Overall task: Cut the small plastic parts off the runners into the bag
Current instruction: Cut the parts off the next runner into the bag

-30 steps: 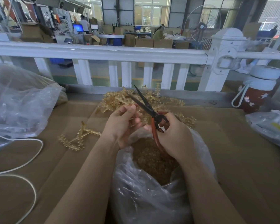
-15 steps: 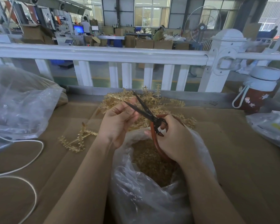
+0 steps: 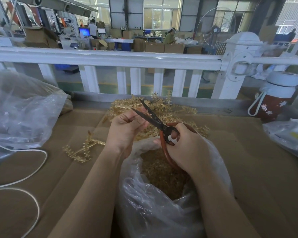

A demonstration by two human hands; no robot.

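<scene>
The runner being worked on is mostly hidden inside the left hand (image 3: 127, 129), whose fingers curl around it above the mouth of the bag (image 3: 162, 203); only a short pale bit shows near the blades, too small to make out clearly. The right hand (image 3: 184, 148) grips the red handles of the scissors (image 3: 155, 121), fingers wrapped through the loops, and the dark blades stand apart in a narrow V pointing up and away, just beside the left hand's fingertips. Judging by this, the step in hand is a snip in the middle of the job: the blades are open and set at the runner, ready to close. The bag directly beneath already holds a deep layer of small tan parts (image 3: 162, 172), so much cutting appears done, yet a heap of uncut runners (image 3: 155, 109) lies on the cardboard just beyond the hands, and one more runner (image 3: 83, 148) lies apart to the left. The next move calls for closing the blades at the joint where a part meets its stem, keeping the cut over the bag's opening so the piece drops in, and keeping the left fingertips clear of the edges. A white cord (image 3: 24, 169) loops at the left and a red bottle (image 3: 273, 100) stands at the far right.
</scene>
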